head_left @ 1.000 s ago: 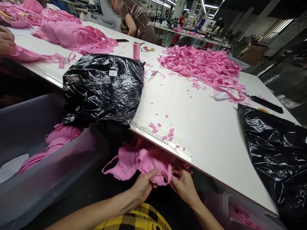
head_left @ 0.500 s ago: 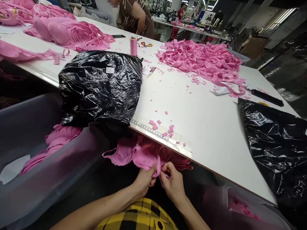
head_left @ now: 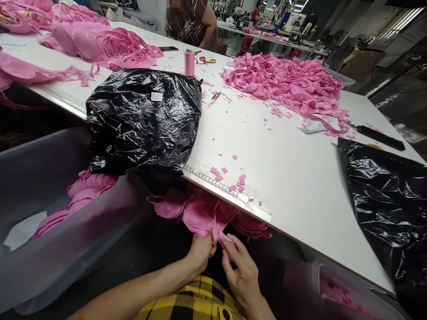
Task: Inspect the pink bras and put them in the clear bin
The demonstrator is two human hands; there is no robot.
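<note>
A pink bra (head_left: 197, 218) hangs just below the table's front edge, its cups facing up and a thin strap standing up near my hands. My left hand (head_left: 202, 251) is closed on the bra's lower edge by the strap; part of its grip is hidden by fabric. Close beside it on the right, my right hand (head_left: 240, 266) pinches a pink band of the same bra between thumb and fingers. More pink bras (head_left: 251, 226) are stacked behind it under the table edge.
A white table (head_left: 293, 178) carries a black plastic bag (head_left: 143, 120), a pink thread cone (head_left: 189, 63), scissors (head_left: 207, 60), a heap of pink straps (head_left: 283, 82) and fabric scraps. Another black bag (head_left: 390, 200) lies right. Plastic bins (head_left: 76, 266) flank me. A person (head_left: 193, 24) stands across.
My right hand has shifted slightly down and right, its fingers now more stretched along the pink band. The left hand keeps its grip. The whole view has moved a little.
</note>
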